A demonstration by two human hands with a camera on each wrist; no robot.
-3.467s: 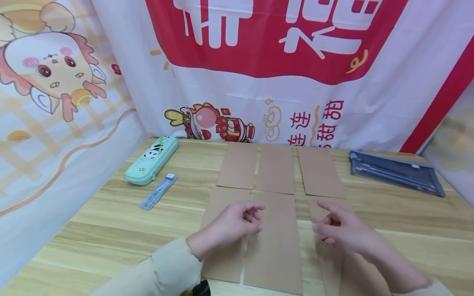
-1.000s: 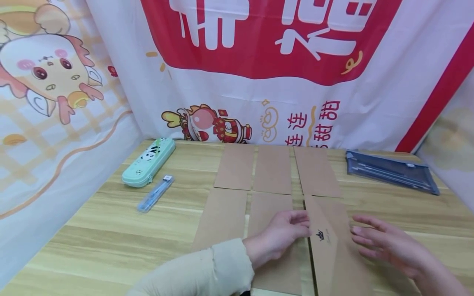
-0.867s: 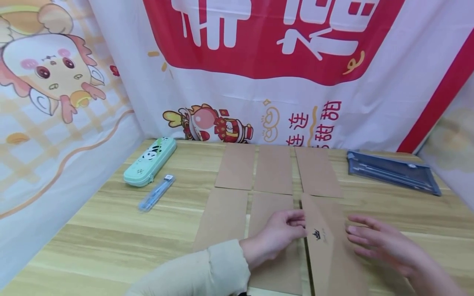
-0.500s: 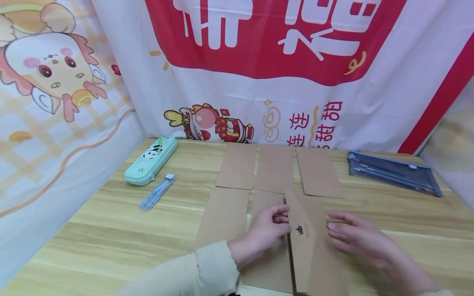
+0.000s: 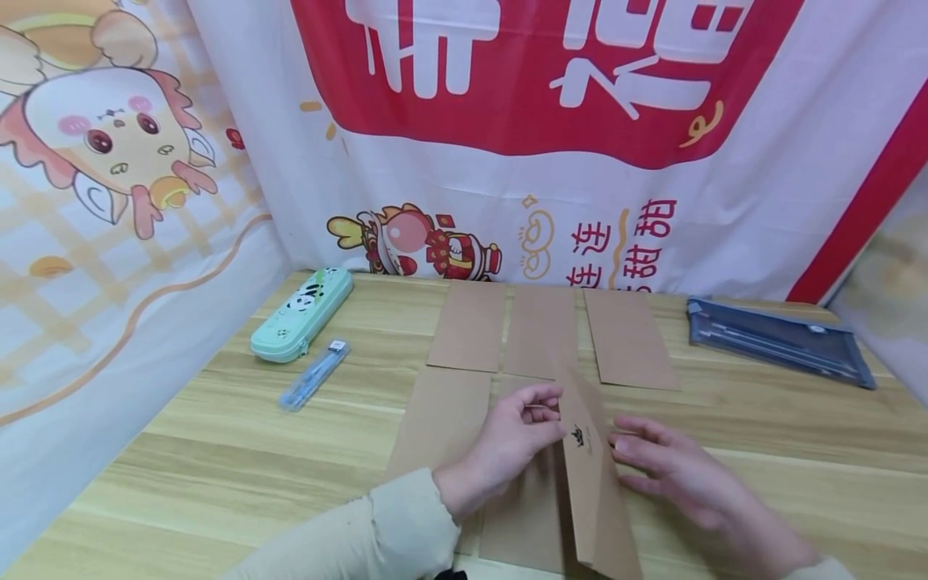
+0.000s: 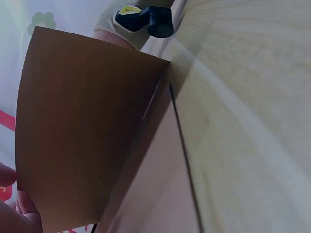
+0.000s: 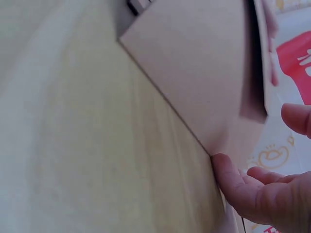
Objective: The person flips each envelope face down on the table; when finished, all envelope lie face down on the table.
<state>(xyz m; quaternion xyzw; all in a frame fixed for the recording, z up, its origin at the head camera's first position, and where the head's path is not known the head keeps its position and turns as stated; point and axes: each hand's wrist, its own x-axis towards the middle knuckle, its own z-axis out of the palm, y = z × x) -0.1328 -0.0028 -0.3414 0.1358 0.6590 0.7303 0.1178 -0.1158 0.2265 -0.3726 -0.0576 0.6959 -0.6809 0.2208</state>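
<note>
A brown kraft-paper envelope [image 5: 590,467] with a small black crown print stands tilted up off the table, its left edge raised. My left hand [image 5: 507,439] pinches that raised edge between thumb and fingers; in the left wrist view the envelope's underside [image 6: 87,131] bends upward. At its right edge, my right hand [image 5: 681,471] touches with the fingertips, the thumb held apart in the right wrist view. Flat brown paper pieces lie close by: one at front left [image 5: 442,419], and one at front middle [image 5: 525,507] partly hidden under my left hand and the envelope.
Three more brown pieces lie in the back row, left [image 5: 467,326], middle [image 5: 540,326] and right [image 5: 631,338]. A mint panda pencil case [image 5: 303,314] and a clear blue slim case [image 5: 314,376] sit to the left. A dark blue mesh pouch [image 5: 779,338] lies at back right.
Both hands came to the front-right envelope. They have shifted it leftward towards the front-middle piece, and its left edge has tilted up more steeply.
</note>
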